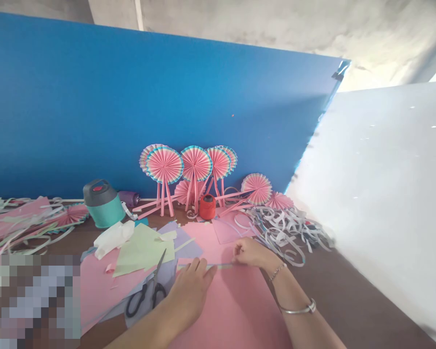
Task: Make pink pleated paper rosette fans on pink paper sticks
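A large pink sheet [240,310] lies on the brown table in front of me, with a thin pale strip [223,265] running across it. My left hand [192,291] rests flat on the sheet, its fingertips at the strip's left part, the thumb stretched out. At the strip's right end, my right hand [250,253] has its fingers curled together in a pinch; what lies between them is too small to make out. Black-handled scissors [154,286] lie open to the left of my left hand, on lilac and pink paper.
Pink pleated paper fans [164,166] on sticks lean against the blue panel [203,92]. Before them sits a red container [207,207]. A teal jug [103,206] stands left, near green sheets [140,247]. Curled paper strips [287,230] heap at right, beside a white wall [385,184].
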{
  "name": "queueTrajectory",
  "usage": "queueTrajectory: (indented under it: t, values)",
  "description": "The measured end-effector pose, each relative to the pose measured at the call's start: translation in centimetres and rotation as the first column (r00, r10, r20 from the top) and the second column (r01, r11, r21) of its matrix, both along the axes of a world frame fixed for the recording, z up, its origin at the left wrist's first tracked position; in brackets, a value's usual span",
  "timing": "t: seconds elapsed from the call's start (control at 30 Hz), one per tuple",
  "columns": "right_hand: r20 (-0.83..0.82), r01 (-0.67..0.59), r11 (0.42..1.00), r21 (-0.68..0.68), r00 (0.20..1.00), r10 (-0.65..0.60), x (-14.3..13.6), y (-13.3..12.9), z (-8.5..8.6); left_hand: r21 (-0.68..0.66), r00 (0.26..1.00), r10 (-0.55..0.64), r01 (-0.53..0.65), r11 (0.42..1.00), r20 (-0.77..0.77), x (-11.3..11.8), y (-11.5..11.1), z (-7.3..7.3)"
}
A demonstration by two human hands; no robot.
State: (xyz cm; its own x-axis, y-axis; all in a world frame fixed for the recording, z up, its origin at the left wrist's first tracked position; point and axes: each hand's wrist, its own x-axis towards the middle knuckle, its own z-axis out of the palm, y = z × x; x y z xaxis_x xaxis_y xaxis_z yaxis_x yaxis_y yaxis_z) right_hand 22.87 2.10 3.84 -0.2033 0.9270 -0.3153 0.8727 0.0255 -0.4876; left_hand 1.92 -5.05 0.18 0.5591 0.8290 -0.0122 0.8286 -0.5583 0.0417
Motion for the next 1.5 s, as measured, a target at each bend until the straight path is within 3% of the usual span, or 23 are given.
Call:
queueTrajectory:
  t: [0.27, 0.37, 0.43, 0.53, 0.67, 0.77, 0.93, 1.03, 1.23, 1.37, 1.5]
  values:
    - [0.195, 0.072, 0.997, 0.023, 0.978, -0.075, 0.0, -0.2, 0.2, -0.022, 1.000, 0.004, -0.004, 1.000, -0.007, 0.1, -0.2, 0.7]
    - [0.077, 0.032, 0.999, 0.023, 0.996, -0.034, 0.5, 0.3, -0.3, -0.050, 0.999, -0.001, -0.002, 0.999, -0.053, 0.2, -0.2, 1.2]
    - [-0.063, 0.041, 0.990, 0.138, 0.997, -0.032, 0.2, 0.8, -1.1, -0.079, 0.996, -0.017, 0.010, 0.997, -0.085, 0.3, -0.3, 1.6]
    - [-0.176, 0.063, 0.932, 0.358, 0.984, 0.001, -1.5, 1.3, -2.0, -0.086, 0.997, -0.024, 0.018, 0.996, -0.069, 0.4, -0.5, 2.1]
    - [-0.141, -0.163, 0.880, 0.447, 0.958, 0.249, -5.9, 1.8, -1.8, -0.039, 0.999, -0.001, -0.001, 0.999, -0.035, 0.4, -1.0, 2.0]
    - [-0.075, -0.363, 0.825, 0.433, 0.898, 0.434, -9.7, 2.6, -1.2, 0.026, 0.999, -0.010, 0.011, 1.000, -0.049, 0.3, -1.1, 1.0]
    - [0.038, -0.443, 0.852, 0.280, 0.892, 0.451, -13.5, 4.1, -1.1, 0.144, 0.991, -0.084, 0.098, 0.985, -0.101, 0.2, -0.5, -1.2]
    - [0.059, -0.455, 0.866, 0.205, 0.889, 0.454, -14.2, 4.4, -1.3, 0.139, 0.988, -0.115, 0.129, 0.982, -0.104, 0.1, -0.2, -1.4]
    - [0.069, -0.426, 0.885, 0.187, 0.905, 0.420, -13.1, 4.1, 0.0, 0.068, 0.990, -0.069, 0.077, 0.995, -0.119, -0.1, -0.5, 0.5]
    - [0.028, -0.348, 0.924, 0.158, 0.937, 0.348, -8.5, 3.9, 0.9, 0.018, 0.995, -0.054, 0.056, 0.998, -0.087, -0.5, -0.7, 1.7]
    - [0.070, -0.210, 0.969, 0.134, 0.977, 0.202, -3.5, 3.1, 0.6, -0.005, 0.996, -0.030, 0.030, 1.000, -0.079, -0.5, -0.8, 1.9]
